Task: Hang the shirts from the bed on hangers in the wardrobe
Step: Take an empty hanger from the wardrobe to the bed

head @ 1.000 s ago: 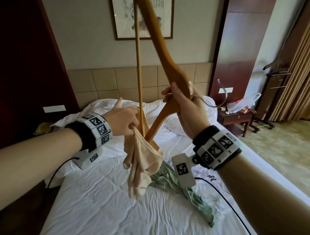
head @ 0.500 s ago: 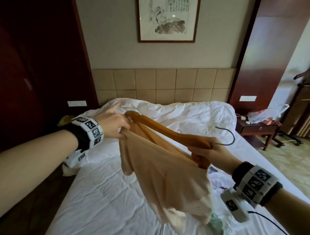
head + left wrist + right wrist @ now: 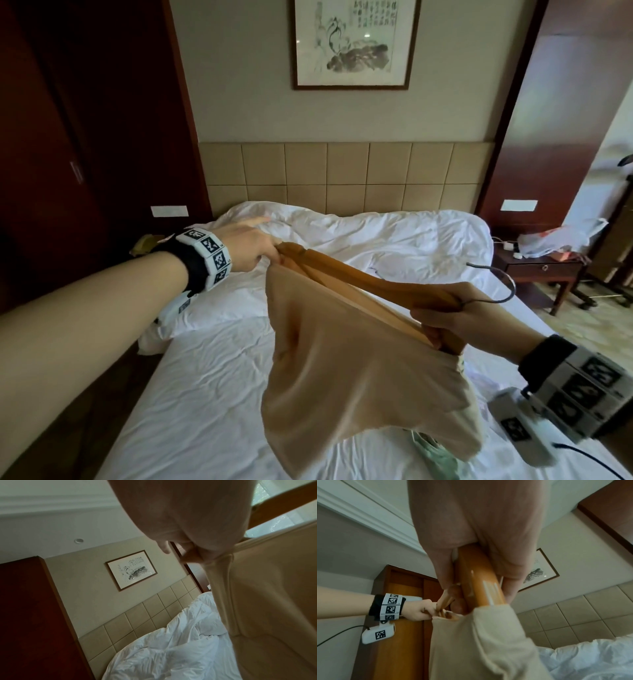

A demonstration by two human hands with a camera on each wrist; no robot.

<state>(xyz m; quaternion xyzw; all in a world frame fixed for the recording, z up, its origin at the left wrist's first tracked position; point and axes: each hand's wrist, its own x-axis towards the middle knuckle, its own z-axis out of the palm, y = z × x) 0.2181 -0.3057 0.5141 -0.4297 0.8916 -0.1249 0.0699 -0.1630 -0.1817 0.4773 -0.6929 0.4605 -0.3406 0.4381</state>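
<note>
At frame centre, hanger (image 3: 380, 287) is gripped by right hand (image 3: 455, 315); shirt (image 3: 342, 370) collar is pinched by left hand (image 3: 251, 248), for threading.

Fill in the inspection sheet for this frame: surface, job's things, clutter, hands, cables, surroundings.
Surface: bed with rumpled white sheets, duvet bunched toward the headboard.
Job's things: beige shirt partly pulled over an orange-brown wooden hanger with a metal hook, held above the bed; pale green shirt lies on the sheet beneath it.
Clutter: white plastic bag on the dark wooden bedside table.
Hands: left hand pinches the shirt fabric at the hanger's far end; right hand grips the hanger near its hook.
Cables: black cable runs from the right wrist unit.
Surroundings: tan padded headboard, framed ink painting, dark red wood panels.
</note>
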